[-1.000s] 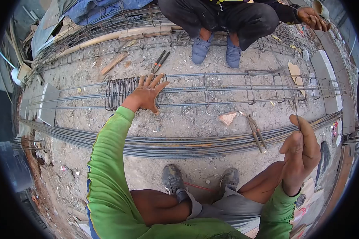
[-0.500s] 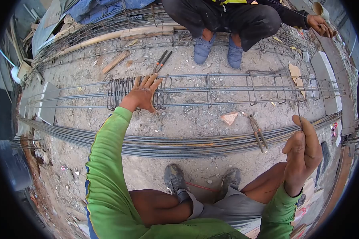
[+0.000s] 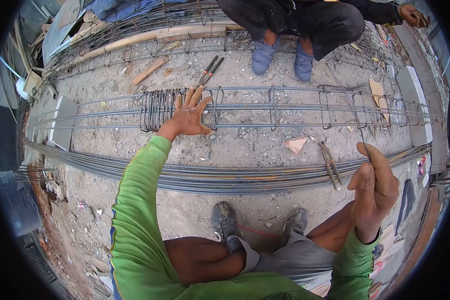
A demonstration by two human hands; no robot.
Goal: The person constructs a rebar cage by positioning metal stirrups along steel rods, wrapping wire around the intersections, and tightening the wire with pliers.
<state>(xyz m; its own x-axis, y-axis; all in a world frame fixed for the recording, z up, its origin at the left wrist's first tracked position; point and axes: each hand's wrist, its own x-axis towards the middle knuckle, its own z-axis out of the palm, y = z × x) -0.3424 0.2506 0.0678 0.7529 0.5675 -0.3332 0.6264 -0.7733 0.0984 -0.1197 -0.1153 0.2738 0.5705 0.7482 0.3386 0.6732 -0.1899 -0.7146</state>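
My left hand lies with fingers spread over the right end of a tight row of bent steel stirrups. These stirrups hang around long rebars. More stirrups are spaced out along the bars to the right. My right hand is raised above the right side, thumb and fingers pinched on thin dark tie wire, which stretches up over the cage. Below the cage, pincers rest across a bundle of loose rebars.
Blocks support the cage at both ends. Orange-handled cutters, a wood piece and a broken brick piece lie on the ground. A co-worker squats opposite, near another rebar cage.
The view has shifted slightly, so the scene sits a little further right and higher. My right hand has moved slightly left relative to the bars; my left hand stays on the stirrups.
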